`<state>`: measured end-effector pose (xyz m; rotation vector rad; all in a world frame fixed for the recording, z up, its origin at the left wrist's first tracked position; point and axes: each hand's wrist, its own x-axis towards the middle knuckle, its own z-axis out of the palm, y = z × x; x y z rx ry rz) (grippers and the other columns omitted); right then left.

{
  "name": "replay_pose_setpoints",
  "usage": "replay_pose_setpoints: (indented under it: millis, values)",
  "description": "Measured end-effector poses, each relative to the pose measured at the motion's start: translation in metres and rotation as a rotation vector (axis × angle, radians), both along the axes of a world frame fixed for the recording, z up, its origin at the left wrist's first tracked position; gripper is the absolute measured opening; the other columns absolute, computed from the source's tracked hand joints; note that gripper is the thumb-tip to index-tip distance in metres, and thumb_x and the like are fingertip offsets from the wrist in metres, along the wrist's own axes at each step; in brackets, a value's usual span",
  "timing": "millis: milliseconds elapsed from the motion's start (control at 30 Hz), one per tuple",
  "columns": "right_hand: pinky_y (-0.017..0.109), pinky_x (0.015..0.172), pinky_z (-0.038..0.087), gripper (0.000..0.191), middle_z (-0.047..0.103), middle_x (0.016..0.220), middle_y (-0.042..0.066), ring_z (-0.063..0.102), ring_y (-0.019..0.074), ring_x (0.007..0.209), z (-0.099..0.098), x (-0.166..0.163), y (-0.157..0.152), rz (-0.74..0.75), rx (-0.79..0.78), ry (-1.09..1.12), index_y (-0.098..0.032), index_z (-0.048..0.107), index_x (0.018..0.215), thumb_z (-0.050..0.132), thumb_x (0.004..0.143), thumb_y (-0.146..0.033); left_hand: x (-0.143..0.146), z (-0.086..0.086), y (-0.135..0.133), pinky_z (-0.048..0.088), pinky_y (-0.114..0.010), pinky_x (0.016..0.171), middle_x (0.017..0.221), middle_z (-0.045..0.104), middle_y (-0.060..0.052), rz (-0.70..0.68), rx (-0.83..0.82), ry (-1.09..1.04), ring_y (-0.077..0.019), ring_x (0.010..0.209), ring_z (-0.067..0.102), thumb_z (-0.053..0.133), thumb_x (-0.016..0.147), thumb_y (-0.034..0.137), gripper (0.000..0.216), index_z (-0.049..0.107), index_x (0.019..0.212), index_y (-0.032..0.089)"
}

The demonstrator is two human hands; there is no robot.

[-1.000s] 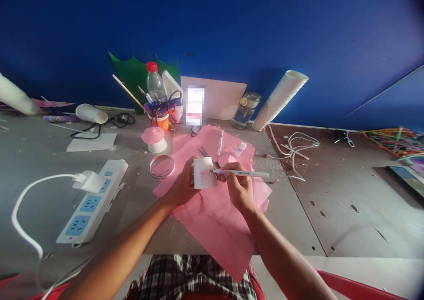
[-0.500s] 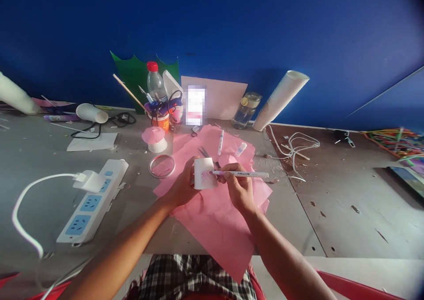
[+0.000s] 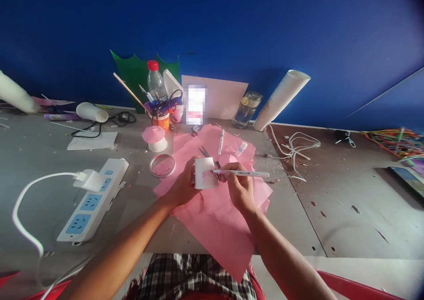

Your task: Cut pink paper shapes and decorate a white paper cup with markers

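My left hand (image 3: 184,181) grips a white paper cup (image 3: 200,174) from its left side; part of the fingers is hidden behind it. Pink crosshatched marks show on the cup's right side. In my right hand (image 3: 239,185) is a slim white marker (image 3: 251,173), pinched near its tip, which is at the marks on the cup. Below both hands lie sheets of pink paper (image 3: 218,229). Just beyond the cup are scissors (image 3: 204,152), partly covered. Another marker (image 3: 221,142) and a small white piece (image 3: 241,149) rest on the paper.
A power strip (image 3: 96,203) with a plugged-in charger stands at left. Behind are a pink-topped cup (image 3: 155,140), a roll of tape (image 3: 162,165), a red-capped bottle (image 3: 155,79), a lit phone (image 3: 196,105), a glass jar (image 3: 247,110), stacked cups (image 3: 281,99) and a white cable (image 3: 300,143).
Almost nothing differs. The cup and marker have shifted very slightly to the right in view, with both hands keeping their hold.
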<state>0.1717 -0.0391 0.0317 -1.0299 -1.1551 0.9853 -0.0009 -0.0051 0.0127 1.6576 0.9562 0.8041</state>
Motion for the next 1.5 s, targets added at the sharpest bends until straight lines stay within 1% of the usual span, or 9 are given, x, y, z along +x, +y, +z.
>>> replay_pose_setpoints:
  millis: [133, 300, 533, 700, 967, 1133, 1267, 1367, 1500]
  values:
    - [0.028, 0.06, 0.043, 0.014, 0.053, 0.063, -0.002, 0.051, 0.0127, 0.061, 0.0017, -0.0009, -0.0008, 0.029, 0.001, 0.001, -0.02, 0.059, 0.079, 0.057, 0.085, -0.033, -0.0003, -0.002, 0.0001, 0.039, -0.021, 0.056, 0.094, 0.058, -0.004, 0.012, 0.006, 0.011, -0.0122, 0.072, 0.053, 0.066, 0.072, 0.018, 0.073, 0.025, 0.132, 0.024]
    - [0.027, 0.061, 0.042, 0.013, 0.053, 0.065, -0.002, 0.05, 0.0121, 0.063, 0.0019, -0.0016, -0.0011, -0.011, 0.018, -0.021, -0.02, 0.058, 0.078, 0.055, 0.087, -0.029, -0.0007, -0.0043, 0.0001, 0.042, -0.021, 0.057, 0.095, 0.059, -0.004, 0.027, -0.009, 0.028, -0.0123, 0.072, 0.054, 0.066, 0.073, 0.021, 0.07, 0.026, 0.131, 0.024]
    - [0.028, 0.059, 0.043, 0.012, 0.053, 0.063, -0.002, 0.05, 0.0123, 0.06, -0.0015, -0.0007, -0.0012, 0.024, -0.022, 0.0, -0.02, 0.059, 0.081, 0.056, 0.085, -0.031, -0.0007, -0.0032, -0.0005, 0.041, -0.021, 0.056, 0.094, 0.059, -0.004, 0.023, 0.01, 0.025, -0.0118, 0.071, 0.054, 0.065, 0.073, 0.019, 0.07, 0.026, 0.131, 0.024]
    - [0.027, 0.059, 0.044, 0.011, 0.053, 0.063, -0.002, 0.051, 0.0122, 0.061, 0.0034, -0.001, -0.0002, -0.027, -0.024, -0.007, -0.02, 0.058, 0.077, 0.055, 0.084, -0.027, -0.0007, -0.005, 0.0, 0.04, -0.02, 0.056, 0.095, 0.059, -0.004, 0.013, -0.019, 0.042, -0.0108, 0.069, 0.054, 0.065, 0.073, 0.021, 0.071, 0.025, 0.132, 0.026]
    - [0.028, 0.059, 0.044, 0.014, 0.053, 0.062, -0.002, 0.05, 0.0122, 0.059, 0.0036, -0.001, -0.0024, -0.004, -0.035, -0.031, -0.02, 0.059, 0.079, 0.057, 0.084, -0.033, -0.0011, -0.0058, -0.0005, 0.042, -0.023, 0.059, 0.096, 0.059, -0.005, 0.017, -0.006, 0.04, -0.0137, 0.075, 0.056, 0.066, 0.072, 0.022, 0.074, 0.023, 0.133, 0.023]
    - [0.027, 0.058, 0.043, 0.014, 0.053, 0.062, -0.002, 0.05, 0.0123, 0.059, 0.0068, -0.0015, -0.0023, -0.008, -0.039, -0.022, -0.021, 0.058, 0.077, 0.057, 0.083, -0.032, -0.0002, -0.0022, -0.0007, 0.042, -0.021, 0.057, 0.095, 0.058, -0.004, -0.003, -0.009, 0.035, -0.0112, 0.071, 0.054, 0.063, 0.074, 0.021, 0.069, 0.024, 0.132, 0.024]
    - [0.027, 0.056, 0.044, 0.016, 0.052, 0.06, -0.002, 0.048, 0.0117, 0.056, 0.0056, -0.0018, -0.003, 0.024, -0.034, -0.032, -0.02, 0.059, 0.076, 0.058, 0.083, -0.035, 0.0, -0.0023, -0.001, 0.044, -0.023, 0.06, 0.099, 0.059, -0.006, 0.007, 0.015, 0.033, -0.0137, 0.077, 0.057, 0.064, 0.073, 0.021, 0.071, 0.024, 0.131, 0.022]
    - [0.028, 0.058, 0.045, 0.014, 0.053, 0.062, -0.002, 0.051, 0.0125, 0.059, 0.0035, -0.0014, -0.0033, -0.017, -0.032, -0.027, -0.021, 0.059, 0.08, 0.057, 0.084, -0.034, -0.0002, -0.0032, -0.0012, 0.044, -0.023, 0.06, 0.1, 0.059, -0.007, 0.003, -0.009, 0.052, -0.0143, 0.078, 0.057, 0.064, 0.073, 0.021, 0.073, 0.023, 0.132, 0.024]
    - [0.028, 0.058, 0.046, 0.014, 0.059, 0.07, 0.0, 0.052, 0.0125, 0.061, 0.0019, -0.0012, -0.005, 0.015, 0.004, -0.064, -0.021, 0.059, 0.08, 0.057, 0.084, -0.034, -0.0002, -0.0029, -0.0013, 0.044, -0.023, 0.059, 0.1, 0.059, -0.007, -0.007, 0.026, 0.071, -0.0137, 0.076, 0.057, 0.064, 0.073, 0.021, 0.074, 0.021, 0.133, 0.024]
